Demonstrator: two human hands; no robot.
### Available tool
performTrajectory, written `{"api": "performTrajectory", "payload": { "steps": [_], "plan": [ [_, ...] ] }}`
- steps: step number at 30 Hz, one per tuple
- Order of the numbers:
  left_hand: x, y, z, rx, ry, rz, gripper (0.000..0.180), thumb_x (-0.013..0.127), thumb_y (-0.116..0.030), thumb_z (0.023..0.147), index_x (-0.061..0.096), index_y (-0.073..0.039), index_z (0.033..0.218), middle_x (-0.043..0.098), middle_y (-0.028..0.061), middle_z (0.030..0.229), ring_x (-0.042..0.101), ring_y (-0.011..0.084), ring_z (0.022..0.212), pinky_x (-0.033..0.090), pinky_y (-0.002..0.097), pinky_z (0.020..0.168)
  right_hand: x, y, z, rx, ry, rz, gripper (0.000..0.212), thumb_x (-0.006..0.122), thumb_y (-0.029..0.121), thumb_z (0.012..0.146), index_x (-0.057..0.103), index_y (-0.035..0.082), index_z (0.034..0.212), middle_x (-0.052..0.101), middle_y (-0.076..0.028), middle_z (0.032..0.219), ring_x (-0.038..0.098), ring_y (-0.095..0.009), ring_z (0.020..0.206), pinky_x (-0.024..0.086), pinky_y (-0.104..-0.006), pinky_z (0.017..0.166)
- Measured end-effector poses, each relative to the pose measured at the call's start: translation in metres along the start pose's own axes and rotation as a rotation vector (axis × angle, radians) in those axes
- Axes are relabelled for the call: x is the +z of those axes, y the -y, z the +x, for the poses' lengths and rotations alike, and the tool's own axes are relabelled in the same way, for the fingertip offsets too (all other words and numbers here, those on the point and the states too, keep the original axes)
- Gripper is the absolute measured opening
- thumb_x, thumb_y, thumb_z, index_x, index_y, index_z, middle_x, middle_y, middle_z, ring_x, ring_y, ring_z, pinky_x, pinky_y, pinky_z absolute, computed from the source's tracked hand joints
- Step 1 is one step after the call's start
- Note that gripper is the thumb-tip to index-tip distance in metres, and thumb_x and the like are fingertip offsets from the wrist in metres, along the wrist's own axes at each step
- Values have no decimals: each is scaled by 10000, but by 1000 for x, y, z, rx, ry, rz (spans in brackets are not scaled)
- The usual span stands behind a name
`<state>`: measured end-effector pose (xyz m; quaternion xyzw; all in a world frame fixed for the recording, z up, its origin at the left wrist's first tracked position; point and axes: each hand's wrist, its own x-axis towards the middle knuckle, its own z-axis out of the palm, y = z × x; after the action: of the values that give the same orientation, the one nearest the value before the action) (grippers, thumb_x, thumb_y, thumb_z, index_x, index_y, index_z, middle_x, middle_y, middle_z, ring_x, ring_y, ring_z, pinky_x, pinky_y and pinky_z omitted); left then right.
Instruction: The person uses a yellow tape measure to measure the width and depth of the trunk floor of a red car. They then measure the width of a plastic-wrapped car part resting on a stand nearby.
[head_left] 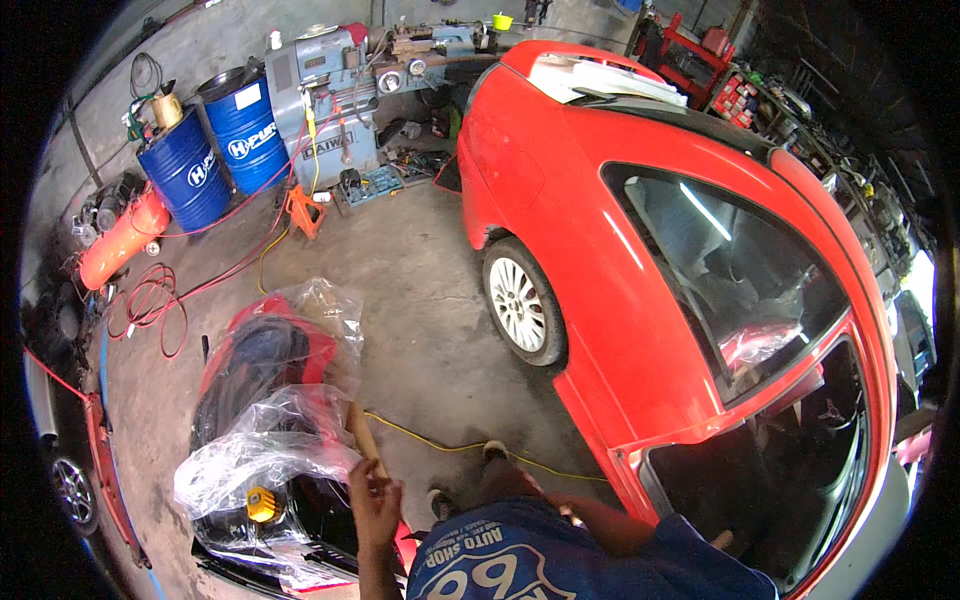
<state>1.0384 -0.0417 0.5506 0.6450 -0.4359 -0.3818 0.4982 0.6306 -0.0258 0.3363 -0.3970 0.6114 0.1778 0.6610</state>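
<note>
My left hand [375, 505] is raised at the lower middle, its fingers loosely bent and apart, with nothing visible in them. Beside it lies a red and black car panel [325, 350], partly draped in clear plastic sheeting [255, 450]. A small yellow block-shaped thing [262, 505] rests on the dark part near the sheeting. My right arm bends across in front of my blue shirt. The right hand [568, 511] is close to my body, with a small pale spot by it; its fingers are too unclear to read. The red car [620, 300] stands to my right.
A yellow cord [430, 440] crosses the concrete floor near my feet. Red hose [160, 310] lies coiled at left, by an orange tank [125, 240] and blue drums [185, 170]. An orange jack stand [303, 212] stands before a grey-blue lathe [335, 110].
</note>
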Motion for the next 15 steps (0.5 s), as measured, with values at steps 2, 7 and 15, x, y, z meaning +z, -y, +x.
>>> {"api": "performTrajectory", "payload": {
  "steps": [2,7,15],
  "plan": [
    [5,14,14,-235,285,136,424,656,-228,919,540,0,1257,608,102,1026,594,207,946,487,304,823,-23,9,3,31,-2,-30,597,588,497,894,589,63,1304,615,-185,1229,554,-300,1112,425,-413,940],
    [16,76,58,-437,601,284,555,486,-499,992,618,-2,1202,651,86,988,610,193,872,502,334,806,-62,58,12,-194,-512,32,715,588,548,868,533,44,1372,537,-240,1371,500,-353,1284,391,-431,1062],
    [112,132,211,25,1136,1260,483,588,-547,897,714,-88,980,705,182,924,668,366,947,524,476,846,-234,185,68,-320,-60,-634,808,483,648,916,454,20,1423,464,-214,1450,449,-391,1331,355,-454,1103]
  ]
}}
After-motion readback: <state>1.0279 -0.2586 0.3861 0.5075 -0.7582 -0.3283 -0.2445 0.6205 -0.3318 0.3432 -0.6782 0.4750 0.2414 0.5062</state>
